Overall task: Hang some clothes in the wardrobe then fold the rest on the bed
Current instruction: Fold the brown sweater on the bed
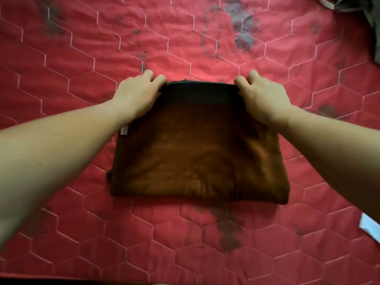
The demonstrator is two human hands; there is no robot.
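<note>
Two far corners of the brown garment (197, 153) are taken up, one in each grip. The left hand (139, 93) has its curled fingers and thumb closed on the far-left corner, and the right hand (263, 97) holds the far-right one the same way. Neither grip is open. How many layers each pinch has caught I cannot tell from where I stand.

The garment lies flat in the middle of the bed (61, 233), a rough rectangle several layers thick, its near edge toward the person. A small white tag (124, 130) pokes out on the left side beside the forearm.

The trouble I would expect comes at the next fold. If the pinches hold only the top layer, lifting will peel it away and the layers beneath will slide and splay. If one hand rises or pulls ahead of the other, the fold will land skewed, and the near-left corner already bulges a little. The quilted cover may also drag on the underside and ruck it.

More grey clothing (368, 15) sits well apart at the far right corner.
</note>
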